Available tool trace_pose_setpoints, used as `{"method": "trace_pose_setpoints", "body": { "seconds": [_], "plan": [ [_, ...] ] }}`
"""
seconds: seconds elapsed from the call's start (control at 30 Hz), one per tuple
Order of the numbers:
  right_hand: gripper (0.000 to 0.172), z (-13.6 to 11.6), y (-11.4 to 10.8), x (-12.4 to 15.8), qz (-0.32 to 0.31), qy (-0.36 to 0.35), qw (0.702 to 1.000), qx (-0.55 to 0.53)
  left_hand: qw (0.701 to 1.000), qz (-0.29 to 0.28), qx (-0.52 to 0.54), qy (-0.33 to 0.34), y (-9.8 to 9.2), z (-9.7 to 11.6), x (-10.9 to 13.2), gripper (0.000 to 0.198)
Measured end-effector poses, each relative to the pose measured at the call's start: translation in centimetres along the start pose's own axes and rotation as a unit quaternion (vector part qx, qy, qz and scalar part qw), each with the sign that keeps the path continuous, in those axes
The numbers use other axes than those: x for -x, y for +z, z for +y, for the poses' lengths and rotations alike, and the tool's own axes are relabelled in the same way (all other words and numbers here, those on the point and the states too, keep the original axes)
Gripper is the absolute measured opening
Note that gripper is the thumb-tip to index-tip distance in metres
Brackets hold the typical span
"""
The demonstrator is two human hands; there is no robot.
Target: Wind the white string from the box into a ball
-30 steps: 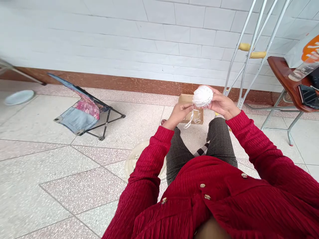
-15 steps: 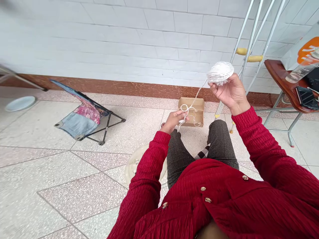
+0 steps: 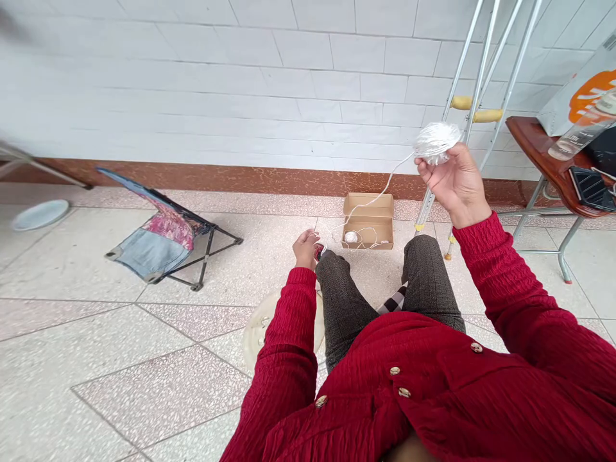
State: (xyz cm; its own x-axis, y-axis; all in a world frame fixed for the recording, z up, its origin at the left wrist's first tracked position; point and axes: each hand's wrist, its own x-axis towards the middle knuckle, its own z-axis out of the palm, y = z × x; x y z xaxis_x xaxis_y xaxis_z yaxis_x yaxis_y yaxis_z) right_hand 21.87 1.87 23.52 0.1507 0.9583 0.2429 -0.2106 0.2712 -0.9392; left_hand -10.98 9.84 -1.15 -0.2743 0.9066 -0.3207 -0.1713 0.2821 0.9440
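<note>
A ball of white yarn (image 3: 437,142) is held up by my right hand (image 3: 459,179), its fingers closed around the underside. From the ball a strand of yarn (image 3: 389,183) slopes down to the left. My left hand (image 3: 305,248), above my left knee, pinches the loose yarn, some of which hangs in loops by the fingers. An open cardboard box (image 3: 369,208) lies on the floor beyond my knees. Inside it rest a smaller white yarn ball (image 3: 351,237) and a loose length of yarn.
To the left stands a folding stool (image 3: 158,240) with a white plate-like disc (image 3: 40,215) farther off. Crutches (image 3: 474,96) lean on the tiled wall at right. A brown table (image 3: 543,151) bears a bottle (image 3: 580,138), a bag and a black phone-like object (image 3: 591,187).
My left hand has moved left and down, away from the box, drawing the yarn with it. The right hand with the ball has shifted slightly right. The small ball in the box is now uncovered.
</note>
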Motion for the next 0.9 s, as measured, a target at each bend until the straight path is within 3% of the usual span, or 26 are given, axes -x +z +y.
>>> {"method": "trace_pose_setpoints", "body": {
  "seconds": [0.1,0.2,0.27,0.33,0.43,0.57,0.67,0.73,0.83,0.9],
  "plan": [
    [0.054,1.4,1.2,0.2,-0.047,0.041,0.997,-0.034,0.990,-0.029,-0.083,0.107,1.8,1.4,0.3,0.029],
    [0.054,2.8,2.7,0.4,-0.091,0.091,0.990,-0.054,0.963,-0.160,-0.077,0.202,5.4,4.1,2.2,0.041],
    [0.052,3.6,3.7,0.5,-0.121,0.118,0.984,-0.055,0.927,-0.271,-0.060,0.253,8.2,5.9,4.3,0.050],
    [0.051,4.1,4.4,0.7,-0.147,0.134,0.979,-0.054,0.900,-0.346,-0.031,0.263,10.7,7.2,6.7,0.048],
    [0.046,4.5,4.5,0.4,-0.142,0.132,0.981,-0.022,0.893,-0.381,0.001,0.239,12.8,7.5,9.9,0.028],
    [0.046,5.6,2.1,-1.0,-0.044,0.058,0.993,0.094,0.878,-0.411,-0.094,0.229,11.8,6.2,12.5,0.029],
    [0.048,7.3,-0.4,-2.1,0.001,0.035,0.982,0.186,0.833,-0.439,-0.212,0.260,9.6,6.1,13.3,0.036],
    [0.044,8.7,-1.5,-2.2,0.024,0.064,0.974,0.217,0.804,-0.438,-0.270,0.299,8.2,6.9,13.3,0.038],
    [0.041,10.7,-1.8,-1.3,0.016,0.103,0.964,0.245,0.766,-0.403,-0.326,0.380,7.3,9.2,12.7,0.035],
    [0.044,11.7,-1.2,0.1,-0.047,0.122,0.958,0.256,0.740,-0.356,-0.363,0.440,7.4,10.8,11.9,0.031]
  ]
}}
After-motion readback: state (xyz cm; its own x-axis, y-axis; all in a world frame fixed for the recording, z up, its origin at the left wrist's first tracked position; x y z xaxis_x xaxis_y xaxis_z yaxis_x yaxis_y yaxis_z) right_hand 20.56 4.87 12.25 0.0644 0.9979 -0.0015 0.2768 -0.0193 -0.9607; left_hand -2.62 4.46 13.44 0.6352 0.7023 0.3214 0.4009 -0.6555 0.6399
